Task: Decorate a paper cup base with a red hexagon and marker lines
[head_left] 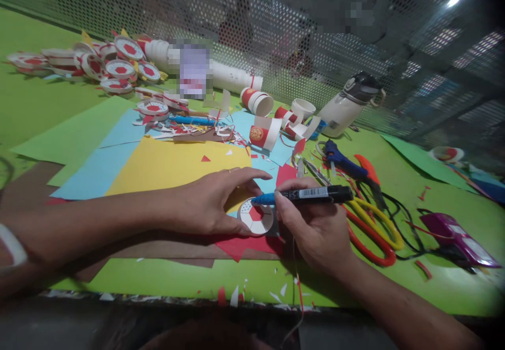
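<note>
My left hand curls its thumb and fingers around the rim of a small white paper disc, which looks like a cut cup base. A red hexagon sits at the disc's centre, dark lines run outward from it, and blue dots fill one upper section. Pinched in my right hand is a black marker with a blue front end. Its tip is at the dotted upper part of the disc; whether it touches I cannot tell. Beneath lie yellow paper and red paper.
Finished-looking paper discs pile up at the back left. Paper cups and a bottle stand farther back. To the right lie scissors, a blue glue gun and a purple device. Paper scraps litter the green table.
</note>
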Demonstrator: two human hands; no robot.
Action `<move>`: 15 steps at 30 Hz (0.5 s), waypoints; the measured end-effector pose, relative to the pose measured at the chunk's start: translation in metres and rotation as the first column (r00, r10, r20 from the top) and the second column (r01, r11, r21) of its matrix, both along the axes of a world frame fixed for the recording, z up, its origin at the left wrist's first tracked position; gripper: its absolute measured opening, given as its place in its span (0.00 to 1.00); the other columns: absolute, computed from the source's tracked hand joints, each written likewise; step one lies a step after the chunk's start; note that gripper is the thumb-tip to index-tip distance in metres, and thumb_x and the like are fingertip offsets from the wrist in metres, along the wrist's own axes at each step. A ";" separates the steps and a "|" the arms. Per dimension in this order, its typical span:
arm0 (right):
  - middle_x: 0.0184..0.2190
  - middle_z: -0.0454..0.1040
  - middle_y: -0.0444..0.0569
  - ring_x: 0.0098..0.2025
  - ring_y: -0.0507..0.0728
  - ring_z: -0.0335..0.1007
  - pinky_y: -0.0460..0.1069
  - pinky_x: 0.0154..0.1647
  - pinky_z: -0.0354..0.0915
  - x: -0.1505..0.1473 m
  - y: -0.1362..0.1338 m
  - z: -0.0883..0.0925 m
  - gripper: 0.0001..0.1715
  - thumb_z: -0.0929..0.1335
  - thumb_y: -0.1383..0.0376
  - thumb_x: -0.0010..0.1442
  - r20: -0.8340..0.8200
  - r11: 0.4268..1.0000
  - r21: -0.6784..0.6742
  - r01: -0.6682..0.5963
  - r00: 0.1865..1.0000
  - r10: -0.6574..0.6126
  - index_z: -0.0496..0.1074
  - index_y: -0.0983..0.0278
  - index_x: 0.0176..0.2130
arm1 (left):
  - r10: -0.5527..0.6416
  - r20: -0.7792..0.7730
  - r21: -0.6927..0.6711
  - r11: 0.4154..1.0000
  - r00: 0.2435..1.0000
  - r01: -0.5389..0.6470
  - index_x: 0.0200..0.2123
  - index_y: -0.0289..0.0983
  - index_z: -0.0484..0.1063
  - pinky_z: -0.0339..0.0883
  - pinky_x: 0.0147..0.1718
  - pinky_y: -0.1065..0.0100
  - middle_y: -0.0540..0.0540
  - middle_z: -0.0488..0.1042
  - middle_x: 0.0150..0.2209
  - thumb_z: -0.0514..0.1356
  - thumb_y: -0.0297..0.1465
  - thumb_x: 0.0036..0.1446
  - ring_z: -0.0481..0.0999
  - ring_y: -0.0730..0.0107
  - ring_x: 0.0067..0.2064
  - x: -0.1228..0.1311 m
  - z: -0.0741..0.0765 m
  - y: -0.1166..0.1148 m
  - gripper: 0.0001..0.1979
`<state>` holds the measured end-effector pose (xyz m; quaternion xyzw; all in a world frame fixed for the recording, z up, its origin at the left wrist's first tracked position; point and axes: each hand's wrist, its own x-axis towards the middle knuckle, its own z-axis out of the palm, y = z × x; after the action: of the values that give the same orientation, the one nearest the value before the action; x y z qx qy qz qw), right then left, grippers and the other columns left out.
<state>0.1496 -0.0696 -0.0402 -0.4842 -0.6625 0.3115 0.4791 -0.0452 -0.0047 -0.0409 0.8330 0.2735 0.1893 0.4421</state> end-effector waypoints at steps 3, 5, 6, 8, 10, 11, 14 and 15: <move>0.24 0.73 0.40 0.19 0.48 0.69 0.43 0.17 0.65 0.000 0.000 0.000 0.05 0.68 0.67 0.59 -0.004 1.000 -0.010 0.002 1.000 -0.002 0.66 0.61 0.38 | 0.014 -0.023 0.028 1.000 1.000 -0.013 0.61 0.43 0.56 0.66 0.50 0.61 0.45 0.70 0.55 0.68 0.36 0.47 0.71 0.57 0.54 0.000 0.000 0.000 0.40; 0.24 0.74 0.40 0.20 0.49 0.70 0.43 0.18 0.65 -0.001 0.000 0.000 0.05 0.68 0.67 0.59 0.005 1.000 -0.005 0.000 1.000 0.000 0.66 0.61 0.37 | 0.016 -0.032 0.049 0.999 0.999 -0.015 0.62 0.42 0.56 0.66 0.50 0.61 0.45 0.69 0.55 0.68 0.37 0.47 0.70 0.57 0.54 -0.001 -0.001 0.000 0.40; 0.24 0.74 0.40 0.20 0.49 0.70 0.43 0.18 0.66 -0.001 0.000 0.000 0.05 0.68 0.67 0.59 0.011 1.000 0.001 0.000 1.000 0.000 0.66 0.61 0.37 | 0.012 -0.035 0.054 0.998 0.999 -0.010 0.62 0.42 0.55 0.66 0.50 0.61 0.45 0.69 0.55 0.67 0.37 0.47 0.70 0.57 0.54 -0.001 -0.001 0.000 0.40; 0.23 0.74 0.41 0.20 0.49 0.71 0.43 0.18 0.66 -0.002 0.001 0.000 0.05 0.68 0.67 0.59 0.025 1.000 0.011 0.000 1.000 -0.001 0.66 0.61 0.37 | 0.005 -0.039 0.060 0.998 0.999 -0.002 0.62 0.41 0.55 0.66 0.50 0.62 0.44 0.69 0.55 0.67 0.37 0.47 0.70 0.57 0.54 -0.001 -0.001 0.001 0.40; 0.23 0.74 0.41 0.20 0.49 0.70 0.43 0.17 0.65 -0.001 0.001 0.000 0.05 0.68 0.67 0.59 0.041 1.000 0.019 0.003 0.999 -0.004 0.66 0.61 0.37 | 0.006 -0.042 0.069 0.998 0.999 -0.003 0.62 0.41 0.55 0.65 0.51 0.62 0.45 0.69 0.55 0.67 0.37 0.47 0.70 0.58 0.54 -0.001 -0.001 0.001 0.40; 0.23 0.74 0.40 0.19 0.49 0.70 0.43 0.17 0.65 -0.001 0.001 0.000 0.05 0.68 0.67 0.59 0.049 1.000 0.024 0.005 0.999 -0.006 0.66 0.61 0.37 | 0.009 -0.042 0.070 0.997 0.999 -0.006 0.62 0.41 0.55 0.65 0.50 0.63 0.45 0.69 0.55 0.67 0.37 0.47 0.70 0.58 0.54 -0.001 -0.001 0.001 0.40; 0.24 0.74 0.41 0.19 0.49 0.69 0.43 0.17 0.65 0.000 0.001 -0.001 0.04 0.68 0.67 0.59 0.060 1.000 0.030 0.008 0.998 -0.010 0.66 0.62 0.37 | 0.016 -0.044 0.073 0.997 0.999 -0.013 0.62 0.42 0.55 0.65 0.50 0.62 0.45 0.69 0.55 0.67 0.36 0.47 0.70 0.58 0.54 -0.001 -0.001 0.001 0.40; 0.24 0.74 0.41 0.20 0.49 0.70 0.43 0.17 0.65 0.000 0.001 -0.001 0.04 0.68 0.67 0.59 0.057 1.000 0.025 0.009 0.998 -0.010 0.66 0.62 0.37 | 0.018 -0.048 0.076 0.997 0.999 -0.014 0.62 0.42 0.55 0.65 0.50 0.62 0.45 0.69 0.55 0.67 0.36 0.47 0.70 0.57 0.54 -0.001 -0.001 0.001 0.40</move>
<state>0.1495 -0.0683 -0.0410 -0.4900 -0.6775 0.2869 0.4676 -0.0459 -0.0041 -0.0415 0.8513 0.2832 0.1829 0.4021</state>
